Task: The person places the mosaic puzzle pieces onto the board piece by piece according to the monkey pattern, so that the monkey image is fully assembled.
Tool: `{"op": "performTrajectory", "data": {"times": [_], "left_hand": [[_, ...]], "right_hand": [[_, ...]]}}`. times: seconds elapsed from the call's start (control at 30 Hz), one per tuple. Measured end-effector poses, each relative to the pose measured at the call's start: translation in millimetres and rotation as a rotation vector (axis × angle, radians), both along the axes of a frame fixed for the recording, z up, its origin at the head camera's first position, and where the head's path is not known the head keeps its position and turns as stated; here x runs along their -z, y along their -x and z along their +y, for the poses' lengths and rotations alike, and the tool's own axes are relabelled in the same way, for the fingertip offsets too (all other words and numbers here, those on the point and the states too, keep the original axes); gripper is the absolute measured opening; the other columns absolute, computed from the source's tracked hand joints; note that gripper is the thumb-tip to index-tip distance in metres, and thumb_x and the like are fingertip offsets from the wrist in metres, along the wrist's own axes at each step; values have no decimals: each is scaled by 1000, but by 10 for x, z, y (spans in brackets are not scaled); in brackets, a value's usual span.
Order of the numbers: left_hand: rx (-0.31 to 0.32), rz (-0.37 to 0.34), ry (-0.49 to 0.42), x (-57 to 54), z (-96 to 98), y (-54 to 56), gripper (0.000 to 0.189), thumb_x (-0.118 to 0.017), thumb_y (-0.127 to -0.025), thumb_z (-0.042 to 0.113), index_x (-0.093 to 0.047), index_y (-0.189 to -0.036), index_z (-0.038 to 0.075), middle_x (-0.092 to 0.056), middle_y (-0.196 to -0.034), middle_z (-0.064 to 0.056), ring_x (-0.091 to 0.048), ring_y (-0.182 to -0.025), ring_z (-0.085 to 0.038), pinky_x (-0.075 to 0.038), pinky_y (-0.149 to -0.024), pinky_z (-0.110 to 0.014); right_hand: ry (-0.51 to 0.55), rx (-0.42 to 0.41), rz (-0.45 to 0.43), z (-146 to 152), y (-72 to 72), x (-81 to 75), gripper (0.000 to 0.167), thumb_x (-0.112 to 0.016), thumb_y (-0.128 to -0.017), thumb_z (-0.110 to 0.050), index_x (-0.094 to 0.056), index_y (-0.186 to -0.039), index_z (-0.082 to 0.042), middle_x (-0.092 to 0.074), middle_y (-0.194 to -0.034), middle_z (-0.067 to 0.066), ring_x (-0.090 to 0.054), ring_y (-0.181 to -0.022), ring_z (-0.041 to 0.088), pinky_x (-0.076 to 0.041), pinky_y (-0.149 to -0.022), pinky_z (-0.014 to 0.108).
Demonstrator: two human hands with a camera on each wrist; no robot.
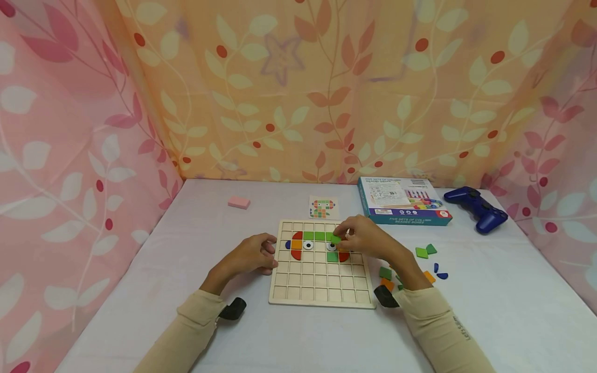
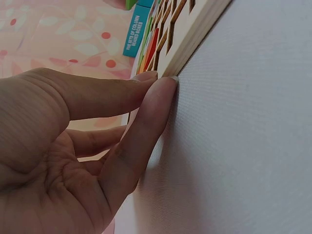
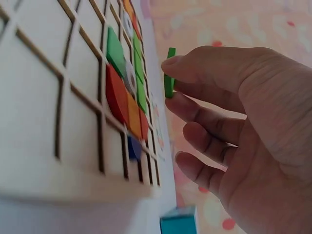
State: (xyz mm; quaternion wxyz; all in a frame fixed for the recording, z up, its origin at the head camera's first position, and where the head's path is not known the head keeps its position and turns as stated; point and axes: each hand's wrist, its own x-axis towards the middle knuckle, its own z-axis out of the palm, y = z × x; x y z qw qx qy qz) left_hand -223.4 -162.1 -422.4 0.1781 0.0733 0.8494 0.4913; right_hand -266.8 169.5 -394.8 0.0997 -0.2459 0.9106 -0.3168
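Note:
My right hand (image 1: 366, 237) pinches a green tile (image 3: 169, 80) between thumb and fingertips, above the wooden grid board (image 1: 303, 292). In the right wrist view that tile stands edge-on, apart from the board, with the other fingers curled behind it. At the board's left edge, my left hand (image 1: 252, 254) rests thumb and fingertips against the wood. Within the grid lie a row of green tiles (image 1: 309, 235), two eye tiles (image 1: 308, 245), red curved pieces (image 1: 297, 254), an orange tile (image 1: 297, 244) and a blue half-round piece (image 1: 288, 245). My right hand hides some right-hand cells.
Behind the board lies a pattern card (image 1: 323, 207), with a boxed set (image 1: 403, 202) and a blue game controller (image 1: 475, 208) to its right. A pink block (image 1: 239, 202) sits back left. Loose green pieces (image 1: 422, 253), blue pieces (image 1: 442, 276) and orange pieces (image 1: 387, 284) are scattered at right.

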Motion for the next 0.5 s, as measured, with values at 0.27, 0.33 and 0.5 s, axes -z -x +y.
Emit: {"op": "performTrajectory", "data": {"times": [0.27,0.33,0.5], "left_hand": [[-5,-12,-14,9,10,1,62,-78,-90,-3,-52,-146,-5,-60,-116,-16,-68,-85,-20,-66,-73,-30],[-7,-12,-16,13,12,4,62,-78,-90,-3,-52,-146,-5,-60,-116,-15,-68,-85,-20,-66,-73,-30],[-1,-10,-18,23,11,12,62,-79,-89,-2,-52,-145,-5,-60,-116,-15,-69,-84,-20,-66,-73,-30]], "right_hand": [[-6,-23,14,-253,-131,21,28,-81,-93,-23,-79,-118,-10,-71,-108,2,-56,-108,24,-56,-90,36],[-5,-29,35,-316,-151,36,26,-80,-93,-21,-80,-116,-10,-70,-102,0,-57,-105,23,-54,-87,33],[-14,-22,53,-464,-210,50,23,-81,-92,-18,-81,-113,-9,-70,-97,-2,-56,-101,22,-50,-87,34]]}}
